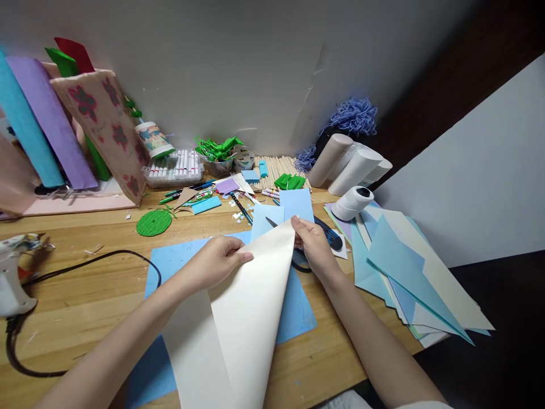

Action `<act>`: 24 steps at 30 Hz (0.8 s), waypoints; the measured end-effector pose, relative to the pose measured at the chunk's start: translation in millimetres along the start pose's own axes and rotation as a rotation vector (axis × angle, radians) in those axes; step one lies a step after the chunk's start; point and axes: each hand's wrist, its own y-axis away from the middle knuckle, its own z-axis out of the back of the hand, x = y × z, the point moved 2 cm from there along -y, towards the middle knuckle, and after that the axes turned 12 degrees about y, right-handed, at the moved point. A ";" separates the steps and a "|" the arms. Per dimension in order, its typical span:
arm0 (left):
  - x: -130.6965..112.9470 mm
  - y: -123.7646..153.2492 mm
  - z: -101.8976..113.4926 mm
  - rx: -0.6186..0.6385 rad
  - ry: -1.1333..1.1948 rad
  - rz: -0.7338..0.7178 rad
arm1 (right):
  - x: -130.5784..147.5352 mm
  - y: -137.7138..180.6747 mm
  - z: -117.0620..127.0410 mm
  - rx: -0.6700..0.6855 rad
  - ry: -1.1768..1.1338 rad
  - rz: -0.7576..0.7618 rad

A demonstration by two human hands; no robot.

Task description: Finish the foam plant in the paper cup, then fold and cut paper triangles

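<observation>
A large cream sheet of paper [251, 295] is folded over on itself, with a rounded fold along its right side. My left hand [217, 261] grips its upper left edge, thumb on top and fingers underneath. At the top right corner, my right hand [313, 241] pinches the paper between thumb and fingers. Under the sheet lies a blue sheet [298, 312] on the wooden table. Scissors [271, 222] sit just behind the paper, partly hidden by it and by my right hand. Two light blue paper pieces [297, 204] lie beyond them.
To the left stands a glue gun [15, 278] with a black cable. A green disc [154, 222], markers [176, 166] and scraps are farther back. On the right are a white thread spool [352, 203], a utility knife [330, 234] and stacked coloured paper [409, 267].
</observation>
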 end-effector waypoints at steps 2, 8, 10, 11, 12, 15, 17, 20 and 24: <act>1.1 -0.2 0.3 -0.001 -0.015 -0.011 | 1.4 -0.5 1.4 0.013 0.032 0.015; 3.2 -1.4 1.0 0.003 -0.026 -0.026 | 4.4 -1.4 4.9 -0.028 0.165 0.070; 3.4 -1.5 1.0 0.001 -0.028 -0.030 | 1.2 -3.1 4.4 -0.035 0.112 0.064; 3.2 -1.4 0.9 0.002 -0.028 -0.034 | -0.6 -4.0 4.2 -0.041 0.081 0.059; 2.9 -1.3 0.8 0.004 -0.028 -0.038 | -2.3 -4.9 3.9 -0.045 0.051 0.054; 1.9 -0.9 0.7 0.002 -0.036 -0.048 | -5.4 -6.1 3.5 -0.059 -0.004 0.016; 1.7 -1.0 1.3 -0.006 -0.043 -0.048 | -5.3 -5.1 2.8 -0.035 -0.004 -0.013; 2.8 -1.7 3.3 -0.043 -0.051 -0.039 | -4.3 -1.3 -2.9 0.178 0.026 -0.070; 5.6 -3.1 4.7 -0.095 -0.063 -0.030 | -6.9 2.8 -11.2 0.323 0.092 -0.142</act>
